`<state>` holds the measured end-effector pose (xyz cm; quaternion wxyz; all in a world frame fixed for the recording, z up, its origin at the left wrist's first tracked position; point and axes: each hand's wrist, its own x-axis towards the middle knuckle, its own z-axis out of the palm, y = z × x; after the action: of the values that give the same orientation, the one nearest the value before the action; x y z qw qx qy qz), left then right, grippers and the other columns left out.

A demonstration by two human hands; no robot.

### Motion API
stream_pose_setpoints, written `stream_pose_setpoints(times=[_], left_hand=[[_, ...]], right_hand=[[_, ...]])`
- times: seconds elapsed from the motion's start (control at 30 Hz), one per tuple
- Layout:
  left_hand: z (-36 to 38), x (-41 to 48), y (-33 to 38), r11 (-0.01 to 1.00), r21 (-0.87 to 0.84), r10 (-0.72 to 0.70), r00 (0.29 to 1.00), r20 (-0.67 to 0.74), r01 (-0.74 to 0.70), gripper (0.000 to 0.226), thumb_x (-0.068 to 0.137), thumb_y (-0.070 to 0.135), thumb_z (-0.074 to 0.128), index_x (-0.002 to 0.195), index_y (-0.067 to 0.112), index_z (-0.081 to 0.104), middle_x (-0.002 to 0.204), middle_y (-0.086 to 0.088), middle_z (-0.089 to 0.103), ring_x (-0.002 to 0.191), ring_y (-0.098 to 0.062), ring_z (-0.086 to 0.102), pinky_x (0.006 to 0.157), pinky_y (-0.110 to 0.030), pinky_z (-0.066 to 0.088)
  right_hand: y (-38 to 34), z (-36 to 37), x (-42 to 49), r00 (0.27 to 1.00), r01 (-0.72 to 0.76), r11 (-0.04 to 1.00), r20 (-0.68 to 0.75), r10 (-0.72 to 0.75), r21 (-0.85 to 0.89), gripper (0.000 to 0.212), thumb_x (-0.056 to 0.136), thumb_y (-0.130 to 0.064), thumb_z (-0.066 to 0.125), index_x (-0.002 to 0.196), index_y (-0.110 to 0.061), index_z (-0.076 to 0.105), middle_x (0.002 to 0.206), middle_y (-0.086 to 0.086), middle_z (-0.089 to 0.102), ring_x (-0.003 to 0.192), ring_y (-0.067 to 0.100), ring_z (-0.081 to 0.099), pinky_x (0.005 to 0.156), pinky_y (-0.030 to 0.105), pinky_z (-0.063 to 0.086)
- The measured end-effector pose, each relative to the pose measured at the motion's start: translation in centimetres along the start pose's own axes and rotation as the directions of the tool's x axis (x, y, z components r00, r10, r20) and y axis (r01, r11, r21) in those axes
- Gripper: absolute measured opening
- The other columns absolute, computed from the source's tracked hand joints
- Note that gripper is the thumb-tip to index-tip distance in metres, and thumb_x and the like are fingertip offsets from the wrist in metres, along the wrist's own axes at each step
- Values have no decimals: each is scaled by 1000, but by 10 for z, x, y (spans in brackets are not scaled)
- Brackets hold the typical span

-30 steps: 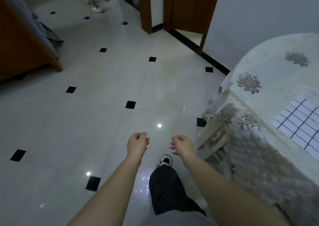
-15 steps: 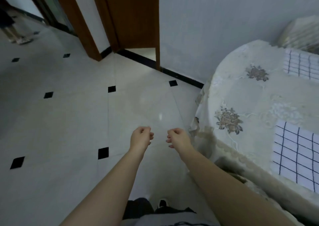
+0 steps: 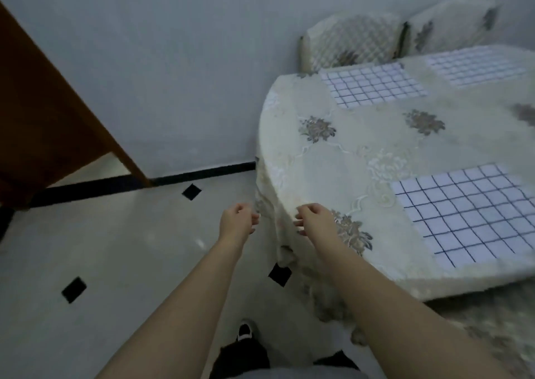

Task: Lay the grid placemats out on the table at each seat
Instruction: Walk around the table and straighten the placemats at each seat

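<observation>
- White grid placemats [image 3: 469,213], 3, flat on the table [image 3: 347,158]: 1 near, 2 at the far side by chairs [image 3: 350,42].
- Left hand [image 3: 236,223], right hand [image 3: 315,222]: loosely curled, empty, by the table's rounded end.

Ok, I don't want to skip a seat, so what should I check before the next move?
1. Left hand free: ok, loosely curled, holds nothing.
2. Right hand free: ok, holds nothing.
3. Near grid placemat flat on the floral tablecloth: ok.
4. Far-left grid placemat by the left quilted chair back: ok.
5. Far-right grid placemat by the right quilted chair back: ok.
6. Every seat has a mat: cannot tell, the table runs out of frame on the right.
</observation>
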<state>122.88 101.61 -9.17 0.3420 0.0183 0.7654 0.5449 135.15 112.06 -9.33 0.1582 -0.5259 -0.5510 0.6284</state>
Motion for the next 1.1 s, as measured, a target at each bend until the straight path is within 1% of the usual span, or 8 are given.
stream_pose_setpoints(times=[0.13,0.2,0.47,0.7,0.83,0.93,1.0,1.1], left_hand=[[35,37,29,991,129,20,976,215,-48,17,95,25,51,90,11,60,86,-8,69,80,-20,65,84,-41,54],[60,45,37,979,188,20,948,316,-83,15,94,25,52,94,12,59,94,-12,70,82,-22,65,75,-38,56],[173,37,47,922,306,-11,775,632,-236,21,95,23,51,107,7,58,95,-13,68,89,-25,66,77,-38,54],[259,33,61,872,355,-50,661,749,-336,20,95,22,51,106,6,58,90,-10,66,85,-24,64,85,-44,53],[292,37,73,830,384,-48,635,771,-404,13,94,21,52,99,11,58,94,-11,67,91,-26,65,87,-44,55],[315,43,75,745,414,-18,605,796,-523,10,92,23,53,93,16,60,99,-10,67,90,-26,63,80,-40,53],[331,45,78,678,424,-1,576,817,-600,14,91,23,53,99,14,60,98,-6,63,86,-21,58,74,-30,43],[355,52,82,634,415,10,543,840,-652,27,90,22,55,112,8,60,105,-7,61,92,-21,55,80,-28,39]], right_hand=[[-2,-21,12,971,-57,981,-217,97,184,17,93,-21,50,98,-8,61,92,11,65,74,18,61,69,36,53],[3,-41,14,934,-80,967,-321,157,241,17,91,-23,52,94,-10,62,87,12,67,69,21,60,65,36,51],[31,-123,11,700,-26,900,-635,328,436,14,94,-17,51,88,-9,60,90,11,64,75,20,64,73,39,56],[48,-174,27,557,31,848,-713,425,529,18,93,-19,49,95,-5,62,89,10,64,72,20,61,69,36,54],[50,-197,33,457,4,844,-752,475,536,16,89,-20,53,84,-8,62,79,13,65,67,24,58,68,42,54],[50,-211,31,374,-28,847,-781,501,530,13,87,-16,52,76,-10,56,68,8,58,61,21,50,55,30,41],[55,-219,34,328,-23,841,-790,518,541,8,87,-14,53,82,-10,57,72,7,56,64,21,49,56,28,38],[60,-227,40,227,-15,826,-802,552,564,7,82,-15,52,86,-14,57,90,13,57,64,24,51,56,27,40]])
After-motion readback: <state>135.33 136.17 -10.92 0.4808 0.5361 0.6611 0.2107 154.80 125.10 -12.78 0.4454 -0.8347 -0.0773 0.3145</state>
